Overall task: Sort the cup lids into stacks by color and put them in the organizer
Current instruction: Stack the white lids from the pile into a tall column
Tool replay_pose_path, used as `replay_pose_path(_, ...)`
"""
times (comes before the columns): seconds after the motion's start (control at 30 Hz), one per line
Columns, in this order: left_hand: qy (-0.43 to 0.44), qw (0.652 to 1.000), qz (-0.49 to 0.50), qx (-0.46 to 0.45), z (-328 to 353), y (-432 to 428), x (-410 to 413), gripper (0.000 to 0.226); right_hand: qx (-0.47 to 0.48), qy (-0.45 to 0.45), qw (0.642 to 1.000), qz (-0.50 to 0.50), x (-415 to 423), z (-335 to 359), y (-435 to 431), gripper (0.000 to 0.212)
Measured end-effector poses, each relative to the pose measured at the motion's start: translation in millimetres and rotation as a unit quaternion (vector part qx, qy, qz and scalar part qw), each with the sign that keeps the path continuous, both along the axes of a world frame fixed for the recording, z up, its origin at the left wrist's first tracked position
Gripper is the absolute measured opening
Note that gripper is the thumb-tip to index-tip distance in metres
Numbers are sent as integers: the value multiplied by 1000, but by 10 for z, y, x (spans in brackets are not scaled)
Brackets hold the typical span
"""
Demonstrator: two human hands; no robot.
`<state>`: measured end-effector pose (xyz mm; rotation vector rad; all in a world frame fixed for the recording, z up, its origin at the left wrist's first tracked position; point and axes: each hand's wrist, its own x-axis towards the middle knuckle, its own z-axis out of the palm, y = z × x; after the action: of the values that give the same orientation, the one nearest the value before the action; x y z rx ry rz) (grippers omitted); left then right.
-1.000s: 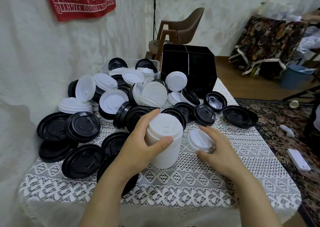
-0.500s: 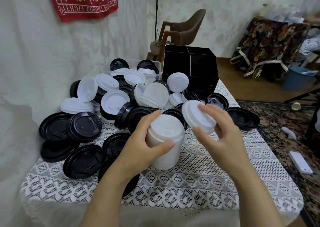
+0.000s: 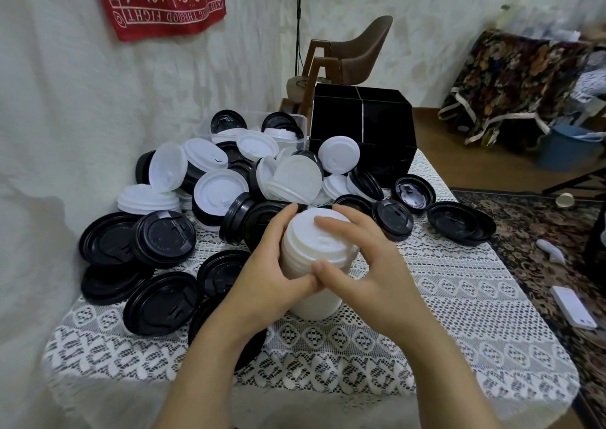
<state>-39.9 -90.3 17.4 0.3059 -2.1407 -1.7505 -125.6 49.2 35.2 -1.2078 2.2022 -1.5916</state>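
Observation:
A tall stack of white lids stands on the lace tablecloth in front of me. My left hand grips its left side, fingers curled round it. My right hand holds the top white lid on the stack, fingers over its top and thumb on its near edge. Behind lies a heap of loose white lids and black lids. The black organizer stands at the table's far edge.
A clear plastic bin with lids sits left of the organizer. More black lids lie to the right. A brown chair stands behind the table. A phone lies on the carpet right of the table.
My right hand lifted a white lid off the tablecloth, carried it left and set it on top of the stack. My left hand kept its grip on the stack.

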Motion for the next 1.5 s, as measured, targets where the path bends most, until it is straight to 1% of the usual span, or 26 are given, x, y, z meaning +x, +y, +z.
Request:
replay_pose_path(0.17, 2, 1000, -5, 4, 13, -4, 13, 85, -7, -29, 999, 14, 10, -14, -20, 50)
replay_pose_path(0.27, 7, 1000, -21, 9, 30, -1, 30, 88, -15, -41, 999, 24, 6, -37, -26, 49)
replay_pose_path(0.33, 17, 999, -38, 34, 34, -12, 51, 88, -25, -57, 997, 34, 1, -42, -24, 47)
replay_pose_path(0.43, 27, 995, -58, 83, 48, -38, 68, 78, -30, -66, 996, 42, -4, -48, -21, 44)
replay_pose_path(0.57, 30, 993, -51, 107, 66, -46, 52, 64, -33, -55, 998, 28, -8, -98, -43, 44)
replay_pose_path(0.73, 36, 994, -48, 90, 84, -34, 50, 55, -50, -35, 998, 16, 15, -186, -46, 50)
replay_pose_path(0.93, 44, 995, -39, 84, 88, -16, 45, 55, -53, -48, 997, 17, 20, -221, -28, 43)
replay_pose_path(1.03, 53, 994, -55, 74, 125, -10, 61, 51, -57, -56, 997, 18, 12, -209, -42, 41)
replay_pose_path(1.1, 74, 994, -34, 73, 165, -43, 47, 46, -58, -58, 997, 17, -3, -217, -45, 43)
replay_pose_path(1.17, 112, 991, 42, 64, 222, -120, 6, 40, -60, -60, 996, 17, -18, -229, -42, 44)
replay_pose_path(1.23, 147, 981, 119, 34, 304, -222, -63, 32, -59, -65, 996, 17, -16, -225, -38, 44)
replay_pose_path(1.27, 150, 977, 149, 5, 331, -284, -113, 32, -58, -68, 996, 17, -13, -221, -37, 43)
replay_pose_path(1.3, 139, 974, 175, -36, 354, -351, -173, 34, -56, -69, 996, 17, -11, -218, -35, 43)
replay_pose_path(1.37, 72, 962, 207, -160, 390, -495, -315, 39, -50, -68, 996, 15, -11, -219, -37, 43)
replay_pose_path(1.43, -5, 939, 184, -290, 417, -610, -463, 44, -47, -69, 996, 13, -14, -222, -40, 44)
replay_pose_path(1.5, -61, 919, 124, -368, 443, -651, -594, 43, -46, -69, 997, 12, -15, -219, -44, 45)
